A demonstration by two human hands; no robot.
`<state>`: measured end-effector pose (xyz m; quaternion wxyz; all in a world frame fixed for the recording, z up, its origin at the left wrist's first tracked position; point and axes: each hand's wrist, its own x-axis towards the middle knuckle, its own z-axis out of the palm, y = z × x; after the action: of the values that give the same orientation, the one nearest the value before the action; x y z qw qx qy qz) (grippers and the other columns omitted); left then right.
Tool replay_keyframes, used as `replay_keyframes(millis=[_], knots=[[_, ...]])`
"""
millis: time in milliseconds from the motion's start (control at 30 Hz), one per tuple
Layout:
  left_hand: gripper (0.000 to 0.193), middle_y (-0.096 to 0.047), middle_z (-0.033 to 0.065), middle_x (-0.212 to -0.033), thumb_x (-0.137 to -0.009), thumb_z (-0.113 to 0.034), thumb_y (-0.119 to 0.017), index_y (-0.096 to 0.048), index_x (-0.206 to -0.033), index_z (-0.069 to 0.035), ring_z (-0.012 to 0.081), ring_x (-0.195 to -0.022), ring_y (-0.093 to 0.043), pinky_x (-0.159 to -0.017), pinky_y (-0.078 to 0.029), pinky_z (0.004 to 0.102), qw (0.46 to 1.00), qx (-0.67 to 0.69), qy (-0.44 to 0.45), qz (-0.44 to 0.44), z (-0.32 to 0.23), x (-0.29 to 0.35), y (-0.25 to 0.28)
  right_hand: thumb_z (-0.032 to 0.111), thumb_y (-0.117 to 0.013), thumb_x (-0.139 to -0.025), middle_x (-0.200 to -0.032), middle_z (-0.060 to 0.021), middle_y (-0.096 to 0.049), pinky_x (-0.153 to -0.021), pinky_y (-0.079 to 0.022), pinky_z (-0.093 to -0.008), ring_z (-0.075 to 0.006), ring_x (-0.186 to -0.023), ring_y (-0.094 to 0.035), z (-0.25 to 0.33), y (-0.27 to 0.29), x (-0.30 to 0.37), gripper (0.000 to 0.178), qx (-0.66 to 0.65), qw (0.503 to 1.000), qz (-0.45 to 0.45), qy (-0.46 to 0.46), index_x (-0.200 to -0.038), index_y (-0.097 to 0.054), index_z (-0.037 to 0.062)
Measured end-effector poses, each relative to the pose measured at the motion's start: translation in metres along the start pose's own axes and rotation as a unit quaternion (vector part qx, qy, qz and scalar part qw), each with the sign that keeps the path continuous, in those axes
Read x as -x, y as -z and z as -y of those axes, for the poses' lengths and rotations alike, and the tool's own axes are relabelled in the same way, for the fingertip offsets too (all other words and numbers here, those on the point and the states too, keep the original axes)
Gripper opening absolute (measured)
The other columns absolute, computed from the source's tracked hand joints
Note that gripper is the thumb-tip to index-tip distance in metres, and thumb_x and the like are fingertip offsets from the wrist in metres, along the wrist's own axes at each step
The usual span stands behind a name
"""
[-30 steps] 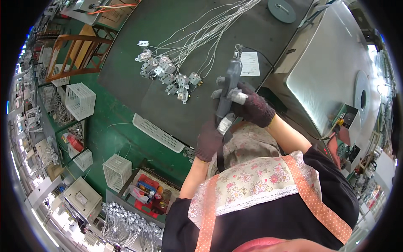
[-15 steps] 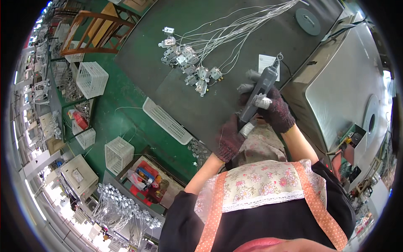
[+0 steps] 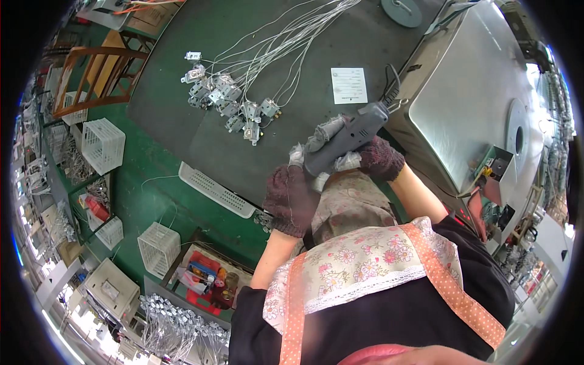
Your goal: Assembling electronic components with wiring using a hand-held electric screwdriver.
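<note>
Head cam: your L hand (image 3: 291, 199), in a dark maroon glove w/ taped fingertips, is closed round the lower end of a dark grey handheld tool (image 3: 345, 143), approx. mid-frame. Your R hand (image 3: 380, 159), gloved & taped likewise, has its grip wrapped round the tool's body, just R of ctr. Tool is tilted, upper end pointing to upper R, w/ a black cord (image 3: 392, 76) near that end. It's above the near edge of the dark worktop (image 3: 198, 137) & your lap

Paper slip (image 3: 349, 85) lies on the worktop, upper ctr, just above the tool. Upper L of ctr: a cluster of small metal boxes (image 3: 226, 97), white wires (image 3: 283, 45) running from them to the top edge. Grey disc (image 3: 401, 11) at top R of ctr; white perforated tray (image 3: 216, 190) along the worktop's edge, L of your L hand
</note>
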<state>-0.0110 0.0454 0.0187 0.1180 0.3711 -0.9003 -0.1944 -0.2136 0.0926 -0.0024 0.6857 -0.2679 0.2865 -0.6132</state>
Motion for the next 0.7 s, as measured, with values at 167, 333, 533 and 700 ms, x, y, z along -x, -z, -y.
replay_keyframes(millis=[167, 333, 533, 700], knots=[[0.060, -0.062, 0.0169, -0.092, -0.075, -0.027, -0.073, -0.053, -0.125, -0.001, 0.0334, -0.090, -0.061, -0.082, -0.046, 0.0431, 0.997, 0.054, 0.021, 0.044, -0.014, -0.002, 0.013, 0.010, -0.081, -0.069, -0.116, -0.0121, -0.062, -0.099, -0.046, -0.0390, -0.0250, -0.109, -0.059, -0.001, 0.017, 0.020, 0.051, -0.013, 0.999, -0.031, -0.037, -0.114, -0.058, 0.0042], [0.055, -0.066, 0.0187, -0.087, -0.077, -0.029, -0.074, -0.055, -0.119, 0.000, 0.0389, -0.079, -0.065, -0.069, -0.052, 0.0454, 0.977, 0.179, 0.086, 0.078, -0.029, 0.001, 0.021, 0.015, -0.080, -0.070, -0.114, -0.0129, -0.062, -0.097, -0.047, -0.0369, -0.0237, -0.109, -0.058, 0.031, -0.017, 0.010, 0.054, -0.023, 1.000, 0.018, -0.008, -0.117, -0.057, 0.0024], [0.054, -0.065, 0.0234, -0.096, -0.082, -0.039, -0.066, -0.052, -0.120, -0.004, 0.0400, -0.089, -0.064, -0.075, -0.050, 0.0446, 0.931, 0.248, 0.127, 0.234, -0.017, 0.016, 0.008, 0.023, -0.081, -0.071, -0.108, -0.0138, -0.061, -0.090, -0.050, -0.0391, -0.0259, -0.103, -0.062, 0.021, -0.010, 0.023, 0.052, 0.055, 0.996, -0.043, 0.047, -0.111, -0.054, 0.0023], [0.045, -0.063, 0.0237, -0.100, -0.089, -0.028, -0.059, -0.049, -0.125, -0.002, 0.0391, -0.093, -0.063, -0.078, -0.050, 0.0408, 0.884, 0.395, 0.102, 0.227, -0.017, 0.012, 0.014, 0.027, -0.079, -0.073, -0.110, -0.0158, -0.061, -0.089, -0.051, -0.0398, -0.0290, -0.102, -0.062, 0.019, -0.023, 0.024, 0.058, 0.020, 0.994, -0.083, 0.063, -0.116, -0.051, 0.0007]])
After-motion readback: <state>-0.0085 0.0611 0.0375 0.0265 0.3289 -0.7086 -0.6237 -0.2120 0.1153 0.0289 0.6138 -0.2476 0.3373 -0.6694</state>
